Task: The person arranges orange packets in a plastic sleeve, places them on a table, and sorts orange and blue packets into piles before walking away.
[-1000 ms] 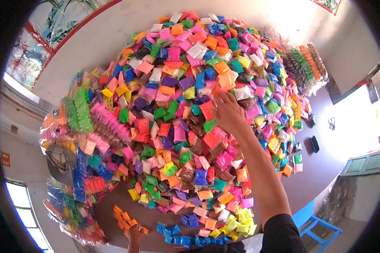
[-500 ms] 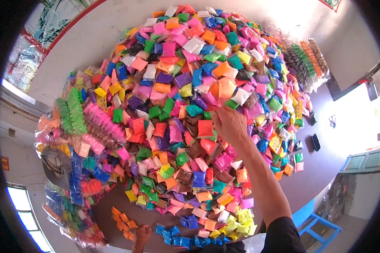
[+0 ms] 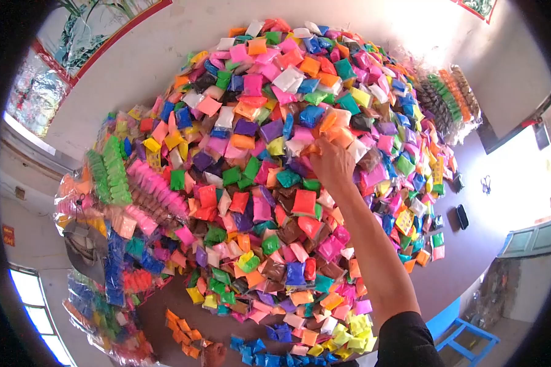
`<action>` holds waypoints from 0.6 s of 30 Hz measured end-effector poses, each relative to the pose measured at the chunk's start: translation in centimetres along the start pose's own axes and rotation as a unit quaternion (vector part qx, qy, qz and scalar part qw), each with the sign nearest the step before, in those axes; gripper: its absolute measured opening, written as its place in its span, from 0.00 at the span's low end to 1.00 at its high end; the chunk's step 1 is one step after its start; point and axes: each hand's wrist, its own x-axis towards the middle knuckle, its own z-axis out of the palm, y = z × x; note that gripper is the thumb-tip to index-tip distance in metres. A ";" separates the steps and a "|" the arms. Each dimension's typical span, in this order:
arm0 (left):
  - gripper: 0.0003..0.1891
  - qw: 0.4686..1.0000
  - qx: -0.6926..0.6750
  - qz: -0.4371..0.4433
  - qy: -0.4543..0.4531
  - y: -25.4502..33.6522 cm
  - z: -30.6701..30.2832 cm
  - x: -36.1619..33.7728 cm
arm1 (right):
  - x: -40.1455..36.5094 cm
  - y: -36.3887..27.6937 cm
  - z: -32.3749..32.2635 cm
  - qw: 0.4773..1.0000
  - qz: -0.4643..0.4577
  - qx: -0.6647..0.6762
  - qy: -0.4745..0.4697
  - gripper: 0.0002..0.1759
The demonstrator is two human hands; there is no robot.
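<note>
My right hand (image 3: 334,164) reaches into the middle of a big heap of small colourful packets (image 3: 263,208). Its fingers are pinched on an orange packet (image 3: 313,149). Low in the view, my left hand (image 3: 213,355) is curled closed at the bottom edge, partly cut off; whatever it may hold is hidden. Just left of it lies a small group of orange packets (image 3: 180,330). To its right are blue packets (image 3: 251,352), with yellow packets (image 3: 355,333) further along.
Clear bags of packed coloured pieces (image 3: 110,174) pile up on the left, beside a grey cap (image 3: 82,248). More bagged strips (image 3: 450,95) stand at the far right. A dark case (image 3: 461,216) lies on the brown table (image 3: 434,269). A blue stool (image 3: 468,336) stands below.
My right hand has moved slightly up over the heap and now pinches an orange packet. My left hand has shifted down towards the bottom edge. The whole view has tilted a little.
</note>
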 end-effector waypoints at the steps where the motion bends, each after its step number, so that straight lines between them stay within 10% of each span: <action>1: 0.07 1.000 -0.007 -0.010 -0.002 0.1 -0.2 -0.1 | -0.2 -0.5 -0.5 1.000 -0.002 0.002 0.005 0.16; 4: 0.07 0.993 -0.072 -0.086 -0.045 0.8 0.0 -0.1 | 0.0 -1.2 -1.6 0.993 -0.034 0.012 0.114 0.16; 18: 0.09 0.974 -0.157 -0.135 -0.097 2.3 0.7 -1.0 | 4.4 -1.5 -3.3 0.994 0.049 0.001 -0.097 0.40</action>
